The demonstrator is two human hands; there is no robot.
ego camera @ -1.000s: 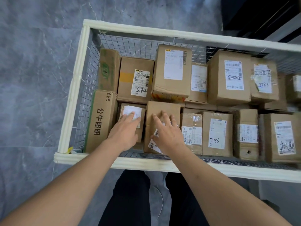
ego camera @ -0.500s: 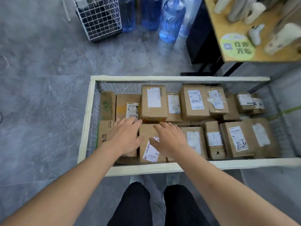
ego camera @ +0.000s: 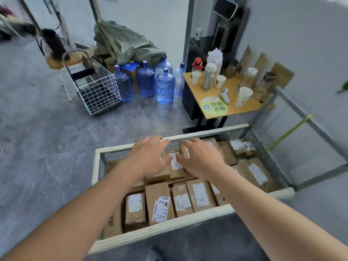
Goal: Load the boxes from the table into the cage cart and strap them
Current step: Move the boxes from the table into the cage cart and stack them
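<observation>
The cage cart, a wire cage with a cream padded rim, stands right in front of me and holds several brown cardboard boxes with white labels. One labelled box stands near the front rim. My left hand hovers with fingers spread over the far row of boxes. My right hand is beside it, fingers spread over a taller box in the far row. Neither hand grips anything. The image is blurred, so contact with the boxes cannot be told.
A small wooden table with cups and bottles stands beyond the cart at right. Several blue water jugs and a white wire trolley stand on the grey floor at the back. A green strap hangs at the cart's right.
My view has lifted from the cart to the room. Both hands moved from the near boxes to the far row by the back rim.
</observation>
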